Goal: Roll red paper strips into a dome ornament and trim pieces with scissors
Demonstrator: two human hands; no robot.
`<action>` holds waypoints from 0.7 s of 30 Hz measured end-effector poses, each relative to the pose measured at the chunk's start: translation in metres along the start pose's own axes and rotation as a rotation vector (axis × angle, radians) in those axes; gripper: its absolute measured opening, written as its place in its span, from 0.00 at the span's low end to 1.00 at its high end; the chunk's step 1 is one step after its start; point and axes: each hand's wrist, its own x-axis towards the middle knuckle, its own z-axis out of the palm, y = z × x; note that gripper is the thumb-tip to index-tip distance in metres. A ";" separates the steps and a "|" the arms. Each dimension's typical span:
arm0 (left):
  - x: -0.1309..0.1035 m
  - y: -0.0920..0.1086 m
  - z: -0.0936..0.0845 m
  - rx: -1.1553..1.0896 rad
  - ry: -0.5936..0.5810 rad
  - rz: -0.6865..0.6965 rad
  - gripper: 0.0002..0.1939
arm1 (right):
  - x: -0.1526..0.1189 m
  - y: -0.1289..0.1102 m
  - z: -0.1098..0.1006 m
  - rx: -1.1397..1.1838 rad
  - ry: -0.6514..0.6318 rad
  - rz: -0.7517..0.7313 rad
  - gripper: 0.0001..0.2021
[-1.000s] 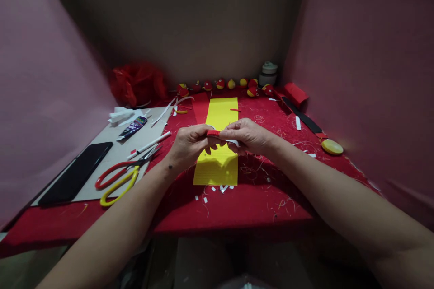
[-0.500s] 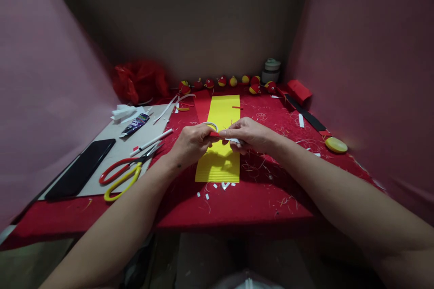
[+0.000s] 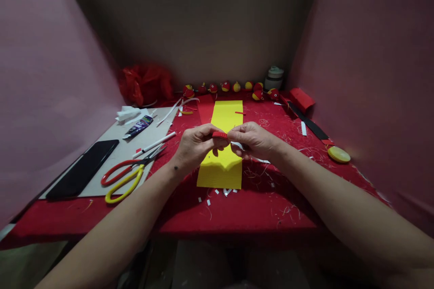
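My left hand (image 3: 194, 145) is closed on a small red corrugated paper strip (image 3: 219, 135), bent into a curved, ribbed piece between thumb and fingers. From the other side, my right hand (image 3: 253, 139) pinches the end of the same strip, its thumb close to the left fingertips. A white strip part (image 3: 236, 145) shows under the right fingers; whether it belongs to the red piece I cannot tell. Both hands are raised above a yellow corrugated sheet (image 3: 219, 176), which lies lengthwise on the red cloth.
Scissors (image 3: 130, 171), a black phone (image 3: 83, 169), a white pen (image 3: 154, 144) and a purple tube (image 3: 139, 126) lie at left, partly on grey board (image 3: 98, 185). Small red-and-yellow figures (image 3: 225, 86) line the back. A yellow round tape measure (image 3: 339, 154) sits right. Paper scraps and threads litter the cloth.
The white loop above my left hand is out of sight, and the red piece now shows its ribbed side. My left fingers have shifted around it. The view has moved slightly.
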 end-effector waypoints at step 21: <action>0.004 -0.007 -0.004 -0.113 -0.056 -0.169 0.06 | 0.005 0.011 -0.003 0.131 0.025 0.030 0.15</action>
